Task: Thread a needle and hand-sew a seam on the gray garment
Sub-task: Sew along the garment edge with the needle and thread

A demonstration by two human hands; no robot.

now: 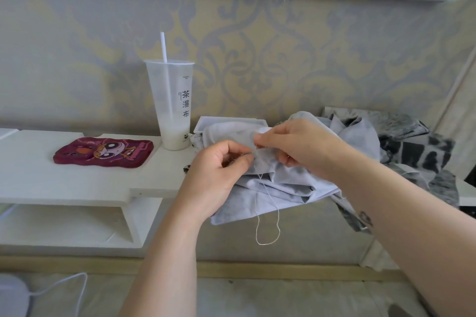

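Both hands pinch the gray garment (283, 185), fingertips nearly meeting.
The left hand (221, 162) curls thumb and forefinger onto the cloth; the right hand (296, 144) nips a fold just right of it. White thread (267, 243) loops below the garment's near edge; cup (175, 110) and phone case (103, 152) sit well left.

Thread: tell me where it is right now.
Head view, centre: the white thread loops below the lower edge of the gray garment and runs up the cloth to between the left hand and right hand.
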